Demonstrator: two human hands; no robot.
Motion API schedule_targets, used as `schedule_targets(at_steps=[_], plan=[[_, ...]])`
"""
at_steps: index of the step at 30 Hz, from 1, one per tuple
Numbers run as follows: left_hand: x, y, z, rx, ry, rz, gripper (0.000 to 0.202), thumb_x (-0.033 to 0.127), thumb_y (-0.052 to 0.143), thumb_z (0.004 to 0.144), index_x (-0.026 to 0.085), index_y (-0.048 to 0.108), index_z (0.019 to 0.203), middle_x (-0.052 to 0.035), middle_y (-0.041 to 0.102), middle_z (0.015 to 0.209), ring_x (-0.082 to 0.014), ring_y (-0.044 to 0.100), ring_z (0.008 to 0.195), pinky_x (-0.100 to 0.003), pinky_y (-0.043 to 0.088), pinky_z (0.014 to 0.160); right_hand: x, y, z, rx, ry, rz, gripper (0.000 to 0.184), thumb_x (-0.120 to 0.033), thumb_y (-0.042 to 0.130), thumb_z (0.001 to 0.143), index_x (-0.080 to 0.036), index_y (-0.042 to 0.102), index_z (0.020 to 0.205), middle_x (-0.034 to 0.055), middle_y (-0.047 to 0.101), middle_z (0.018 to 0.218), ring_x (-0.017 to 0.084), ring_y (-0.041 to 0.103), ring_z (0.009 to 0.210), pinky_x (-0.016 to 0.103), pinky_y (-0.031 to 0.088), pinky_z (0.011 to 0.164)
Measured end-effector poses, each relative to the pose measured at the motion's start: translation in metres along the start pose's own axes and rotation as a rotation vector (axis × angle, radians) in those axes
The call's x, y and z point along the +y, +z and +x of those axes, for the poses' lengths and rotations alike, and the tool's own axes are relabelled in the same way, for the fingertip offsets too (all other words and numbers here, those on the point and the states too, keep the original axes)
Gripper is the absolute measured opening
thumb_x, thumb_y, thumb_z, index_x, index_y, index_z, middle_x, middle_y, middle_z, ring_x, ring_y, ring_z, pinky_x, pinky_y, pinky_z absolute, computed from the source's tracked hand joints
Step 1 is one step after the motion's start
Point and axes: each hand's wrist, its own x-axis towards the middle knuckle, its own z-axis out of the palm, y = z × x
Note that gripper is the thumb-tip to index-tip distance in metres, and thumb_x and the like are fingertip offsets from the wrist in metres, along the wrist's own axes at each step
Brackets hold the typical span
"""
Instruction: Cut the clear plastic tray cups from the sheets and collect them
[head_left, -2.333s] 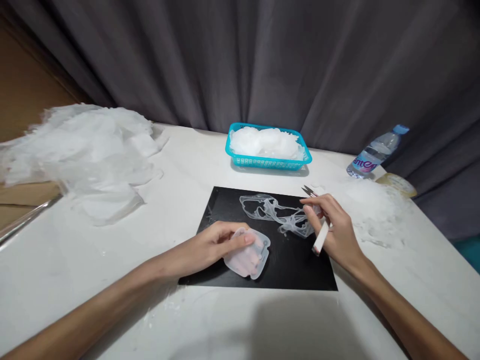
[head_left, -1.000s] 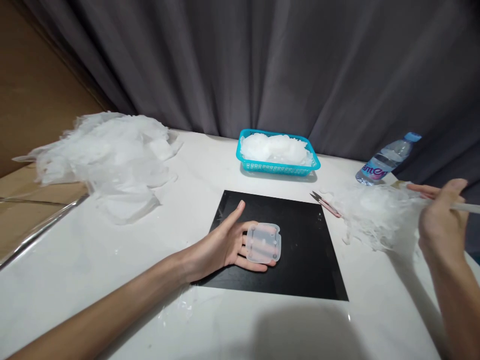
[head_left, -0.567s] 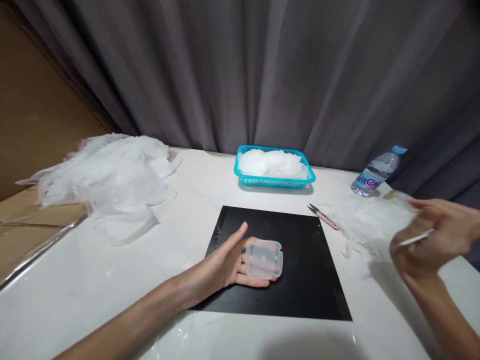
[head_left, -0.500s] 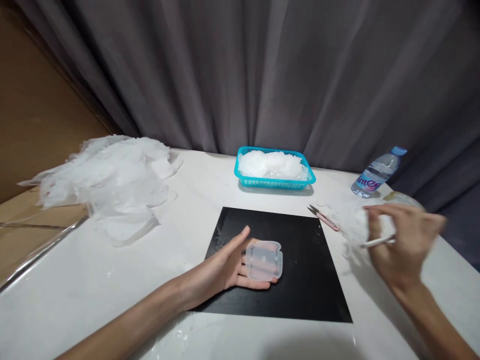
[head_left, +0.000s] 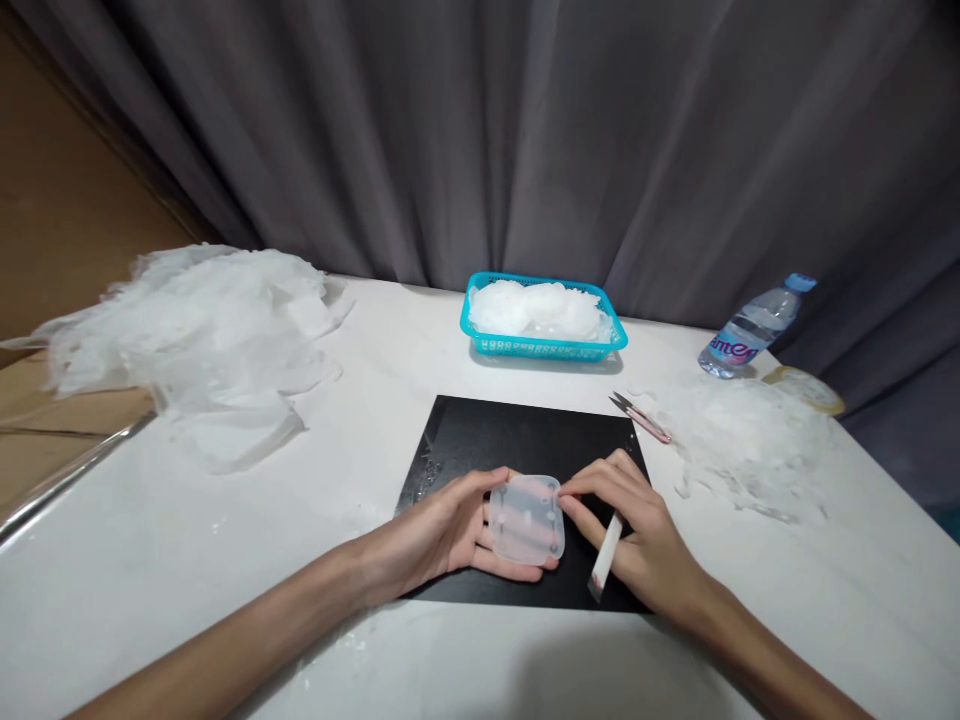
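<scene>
My left hand (head_left: 457,530) holds a translucent, rounded-square plastic piece (head_left: 525,535) across its fingers, thumb at the top edge. Small round marks show near the corners of the piece. My right hand (head_left: 637,520) has its thumb and index fingertips at the piece's upper right edge. Tucked in the right hand's other fingers is a slim white-handled craft knife (head_left: 606,556), its dark tip pointing down toward me. Both hands are above a black mat (head_left: 517,430). Whether the right fingertips pinch any plastic is too small to tell.
Pink-handled thread snips (head_left: 641,418) lie right of the mat, beside a heap of clear plastic scraps (head_left: 757,440). A water bottle (head_left: 754,325) and a tape roll (head_left: 806,388) are behind. A blue basket (head_left: 544,348) holds white pieces. More translucent sheets (head_left: 217,330) are piled left.
My right hand has come left from over the scrap heap to the plastic piece's edge, still carrying the knife. The left hand keeps its hold. The view has shifted slightly.
</scene>
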Motion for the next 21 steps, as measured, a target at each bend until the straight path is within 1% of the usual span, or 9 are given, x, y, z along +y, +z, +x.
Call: schedule_targets(at_steps=[4, 7, 12, 18, 21], plan=[[0.0016, 0.0025, -0.0001, -0.015, 0.003, -0.009, 0.051, 0.053, 0.051, 0.104, 0.011, 0.071, 0.126, -0.0226, 0.075, 0.122, -0.0370, 0.075, 0.112, -0.053, 0.053, 0.107, 0.0004, 0.0034, -0.0002, 0.002, 0.025, 0.059, 0.007, -0.020, 0.068, 0.099, -0.025, 0.069, 0.103, 0.0014, 0.070, 0.087, 0.020, 0.054, 0.083, 0.034, 0.046, 0.075], [0.0014, 0.0023, 0.0004, -0.014, 0.014, -0.020, 0.045, 0.051, 0.052, 0.103, 0.014, 0.070, 0.123, -0.0204, 0.074, 0.124, -0.0376, 0.075, 0.111, -0.054, 0.054, 0.105, 0.0001, 0.0060, -0.0007, 0.027, 0.076, 0.093, 0.008, -0.020, 0.073, 0.095, -0.026, 0.072, 0.100, 0.0010, 0.070, 0.083, 0.019, 0.055, 0.079, 0.033, 0.047, 0.070], [-0.0004, -0.0001, 0.0015, -0.031, 0.019, -0.020, 0.042, 0.048, 0.050, 0.102, 0.015, 0.066, 0.123, -0.0209, 0.073, 0.125, -0.0381, 0.075, 0.111, -0.057, 0.053, 0.105, -0.0017, 0.0073, -0.0023, 0.085, 0.133, 0.111, 0.013, -0.019, 0.077, 0.090, -0.026, 0.074, 0.101, 0.0004, 0.070, 0.081, 0.018, 0.055, 0.074, 0.030, 0.048, 0.066], [-0.0005, -0.0018, 0.0004, -0.074, -0.002, -0.011, 0.040, 0.042, 0.045, 0.102, 0.014, 0.066, 0.122, -0.0189, 0.074, 0.125, -0.0372, 0.071, 0.119, -0.057, 0.052, 0.107, -0.0042, 0.0077, -0.0028, 0.103, 0.074, 0.107, 0.007, -0.023, 0.072, 0.095, -0.026, 0.072, 0.102, 0.0016, 0.070, 0.083, 0.019, 0.057, 0.076, 0.031, 0.048, 0.065], [0.0011, -0.0018, -0.0003, -0.108, -0.003, 0.004, 0.038, 0.038, 0.047, 0.098, 0.015, 0.065, 0.123, -0.0173, 0.075, 0.124, -0.0366, 0.070, 0.120, -0.056, 0.050, 0.108, -0.0052, 0.0064, -0.0024, 0.102, 0.024, 0.095, 0.008, -0.021, 0.070, 0.097, -0.026, 0.071, 0.104, 0.0017, 0.071, 0.085, 0.019, 0.057, 0.080, 0.034, 0.049, 0.070]])
